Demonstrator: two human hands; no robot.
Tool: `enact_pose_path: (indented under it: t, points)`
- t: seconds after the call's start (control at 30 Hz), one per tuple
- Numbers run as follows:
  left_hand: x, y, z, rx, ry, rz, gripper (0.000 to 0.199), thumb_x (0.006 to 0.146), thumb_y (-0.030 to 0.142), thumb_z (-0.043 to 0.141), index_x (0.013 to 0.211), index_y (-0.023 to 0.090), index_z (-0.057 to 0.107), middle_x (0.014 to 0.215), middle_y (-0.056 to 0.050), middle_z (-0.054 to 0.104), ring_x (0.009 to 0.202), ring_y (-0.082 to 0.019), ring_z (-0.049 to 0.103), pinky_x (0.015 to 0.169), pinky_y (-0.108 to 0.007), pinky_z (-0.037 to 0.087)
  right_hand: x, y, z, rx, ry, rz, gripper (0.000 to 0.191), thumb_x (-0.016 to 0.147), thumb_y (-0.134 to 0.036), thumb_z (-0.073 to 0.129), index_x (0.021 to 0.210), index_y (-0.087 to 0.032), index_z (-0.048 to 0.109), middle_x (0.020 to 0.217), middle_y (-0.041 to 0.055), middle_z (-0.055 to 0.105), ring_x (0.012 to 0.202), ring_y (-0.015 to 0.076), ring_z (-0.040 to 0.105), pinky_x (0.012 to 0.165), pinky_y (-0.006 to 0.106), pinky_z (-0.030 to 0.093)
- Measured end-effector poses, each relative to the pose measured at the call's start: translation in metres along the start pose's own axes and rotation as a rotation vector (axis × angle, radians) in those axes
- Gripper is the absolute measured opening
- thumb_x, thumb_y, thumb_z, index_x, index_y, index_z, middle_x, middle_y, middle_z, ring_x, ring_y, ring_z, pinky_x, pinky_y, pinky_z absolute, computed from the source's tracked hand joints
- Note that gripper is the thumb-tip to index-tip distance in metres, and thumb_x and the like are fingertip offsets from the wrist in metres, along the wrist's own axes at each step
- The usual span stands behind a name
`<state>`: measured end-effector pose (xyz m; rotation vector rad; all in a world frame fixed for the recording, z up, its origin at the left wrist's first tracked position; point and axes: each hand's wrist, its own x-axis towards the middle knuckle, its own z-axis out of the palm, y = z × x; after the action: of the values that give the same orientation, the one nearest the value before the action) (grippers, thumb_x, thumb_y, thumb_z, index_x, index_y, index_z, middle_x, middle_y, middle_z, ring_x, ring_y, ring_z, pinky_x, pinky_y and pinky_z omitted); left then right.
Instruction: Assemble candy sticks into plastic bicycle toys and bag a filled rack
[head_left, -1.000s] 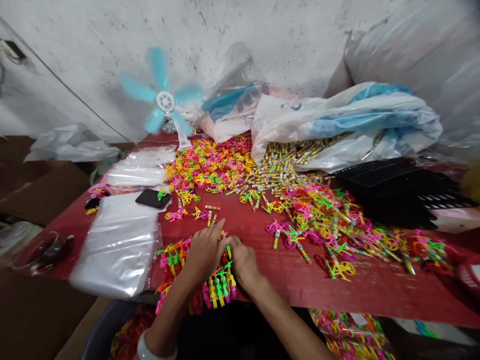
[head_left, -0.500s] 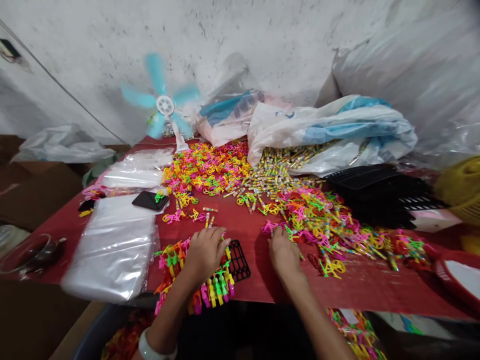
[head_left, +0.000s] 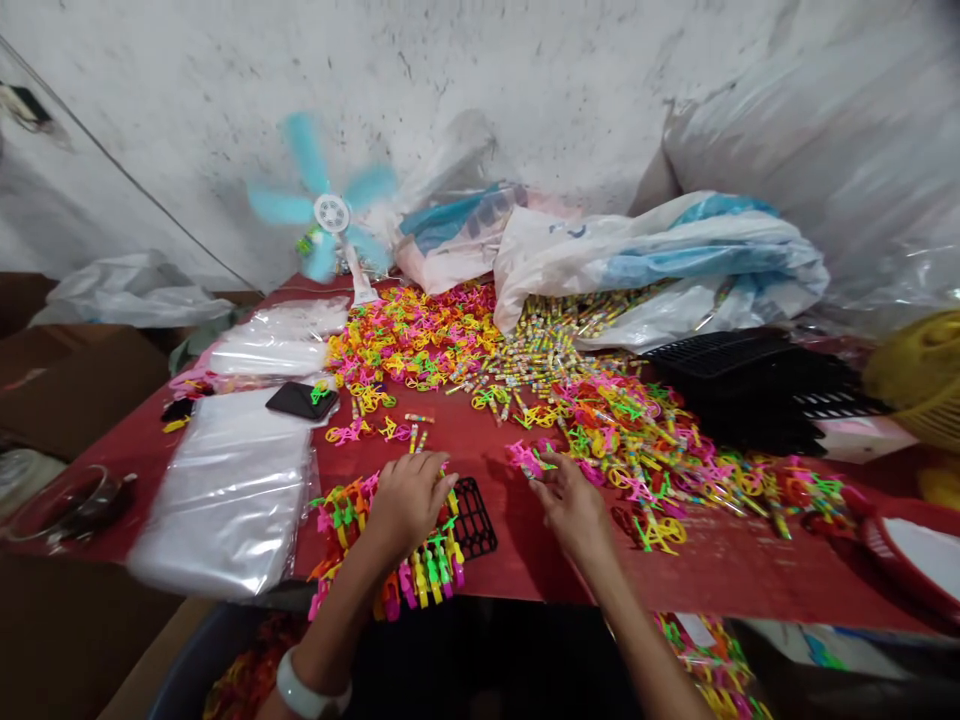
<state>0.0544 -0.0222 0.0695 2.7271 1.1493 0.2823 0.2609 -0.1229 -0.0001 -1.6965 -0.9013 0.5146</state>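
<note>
My left hand (head_left: 409, 505) rests over a black plastic grid (head_left: 478, 520), its fingers curled down at the far side and partly hidden. Rows of small plastic toys (head_left: 431, 575) in pink, yellow, green and orange cover most of that grid; its right end is bare. To the right, my right hand (head_left: 576, 505) pinches a pink plastic toy (head_left: 523, 456) with a green part beside it, just above the red table. Its fingertips are partly hidden. Beyond this hand lies a heap of mixed bicycle-shaped toys and patterned tubes (head_left: 637, 450).
Clear plastic bags (head_left: 225, 490) lie at the left with a phone (head_left: 301, 400) on them. Behind stand a running fan (head_left: 331, 212) and more toy heaps (head_left: 427, 335). Black grids (head_left: 750, 380) are stacked at the right, near a red basket (head_left: 900, 560).
My right hand has shifted slightly right and turned, its fingers more visible, with the pink toy a little further left. The left hand stays on the grid. The view has tilted slightly.
</note>
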Motion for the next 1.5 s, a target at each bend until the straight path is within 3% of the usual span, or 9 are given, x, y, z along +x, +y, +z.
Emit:
enact_pose_path:
  t: [0.2,0.37,0.63,0.8,1.0,1.17,1.27,1.37,1.5]
  points:
    - [0.001,-0.002,0.002,0.018,-0.002,0.003,0.04,0.097,0.041,0.034,0.12,0.018,0.057,0.12,-0.01,0.065,0.109,-0.026,0.058,0.09,-0.042,0.043,0.006,-0.006,-0.014,0.25,0.0,0.109,0.045,0.068,-0.045,0.067,0.103,-0.019,0.057,0.076,0.0025,0.063,0.045,0.0123,0.051,0.035,0.023,0.038]
    - [0.001,0.0,-0.001,0.017,-0.036,-0.002,0.041,0.097,0.041,0.033,0.122,0.018,0.056,0.122,-0.01,0.064,0.111,-0.027,0.057,0.09,-0.042,0.043,0.015,-0.017,-0.029,0.345,0.087,0.122,0.048,0.06,-0.046,0.076,0.096,-0.019,0.06,0.076,0.0029,0.063,0.054,0.0149,0.055,0.035,0.021,0.037]
    - [0.001,0.0,-0.001,0.031,-0.021,-0.006,0.04,0.097,0.04,0.034,0.121,0.018,0.057,0.121,-0.01,0.065,0.11,-0.027,0.058,0.089,-0.043,0.044,-0.001,-0.02,-0.016,0.516,-0.081,0.257,0.06,0.05,-0.038,0.084,0.101,-0.02,0.059,0.073,-0.0028,0.057,0.055,0.0105,0.051,0.039,0.019,0.039]
    - [0.0,-0.002,0.002,0.023,0.034,-0.008,0.039,0.096,0.039,0.038,0.125,0.018,0.055,0.126,-0.012,0.063,0.116,-0.027,0.056,0.096,-0.045,0.043,-0.011,-0.027,-0.01,0.542,-0.18,0.195,0.052,0.066,-0.042,0.075,0.109,-0.023,0.053,0.071,-0.0067,0.054,0.042,0.0056,0.043,0.036,0.018,0.034]
    - [0.0,0.03,-0.009,-0.186,0.1,0.133,0.037,0.095,0.034,0.043,0.128,0.019,0.052,0.132,-0.012,0.058,0.127,-0.026,0.049,0.107,-0.051,0.034,-0.015,-0.051,-0.019,0.588,-0.248,0.198,0.055,0.063,-0.039,0.078,0.11,-0.022,0.055,0.081,-0.0025,0.059,0.048,0.006,0.044,0.039,0.018,0.036]
    - [-0.005,0.062,-0.017,-0.519,0.032,0.145,0.043,0.093,0.038,0.047,0.132,0.021,0.048,0.13,-0.01,0.061,0.118,-0.022,0.057,0.099,-0.039,0.047,-0.027,-0.051,-0.003,0.576,-0.247,0.221,0.048,0.057,-0.039,0.082,0.094,-0.02,0.059,0.07,-0.0037,0.058,0.048,0.0067,0.042,0.042,0.019,0.037]
    - [-0.007,0.063,-0.017,-0.69,0.023,0.078,0.032,0.093,0.031,0.047,0.122,0.022,0.056,0.118,-0.006,0.068,0.107,-0.019,0.064,0.092,-0.032,0.052,-0.035,-0.048,0.007,0.532,-0.252,0.174,0.038,0.061,-0.038,0.079,0.086,-0.02,0.059,0.056,-0.0084,0.049,0.046,0.0074,0.041,0.044,0.019,0.036]
    - [-0.007,0.057,-0.019,-0.765,0.043,0.022,0.025,0.091,0.022,0.047,0.11,0.02,0.062,0.107,-0.005,0.071,0.099,-0.018,0.067,0.088,-0.03,0.053,-0.041,-0.046,0.008,0.457,-0.401,0.115,0.028,0.069,-0.042,0.073,0.078,-0.019,0.061,0.052,-0.0076,0.049,0.048,0.0091,0.045,0.05,0.022,0.038]
    - [-0.011,0.044,-0.02,-0.68,0.046,0.086,0.033,0.089,0.019,0.049,0.121,0.017,0.056,0.117,-0.009,0.068,0.107,-0.019,0.064,0.094,-0.033,0.052,-0.046,-0.037,0.004,0.37,-0.457,0.13,0.03,0.073,-0.047,0.069,0.082,-0.019,0.061,0.052,-0.0056,0.056,0.049,0.0119,0.052,0.054,0.025,0.043]
